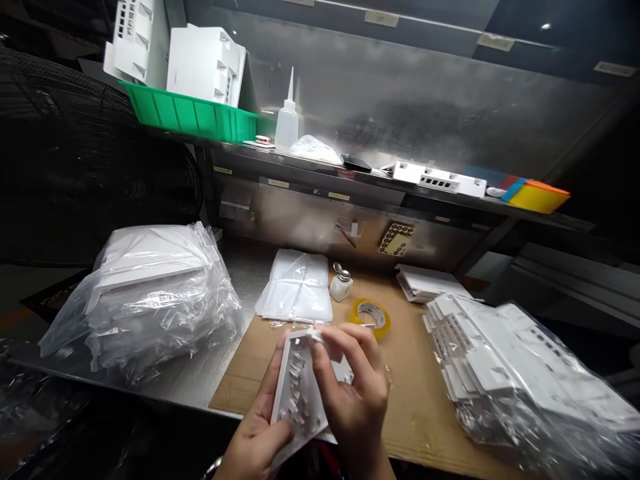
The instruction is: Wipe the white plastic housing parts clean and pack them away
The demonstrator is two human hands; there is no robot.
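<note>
A white plastic housing [296,387] with ribs and clips on its inner face is held upright between both hands over the brown cardboard mat [420,413]. My left hand [260,433] grips its lower left edge from below. My right hand [353,387] wraps the right side, its fingers curled over the top edge. Just behind my fingers lie a roll of yellow tape [371,315] and a small white pump bottle [341,285].
Clear bags of white housings lie at left [150,300] and right [520,380], with a smaller stack [297,287] at centre. The shelf above carries a green bin [193,115], a squeeze bottle [287,117], a white part [439,179] and an orange-yellow tray [539,196].
</note>
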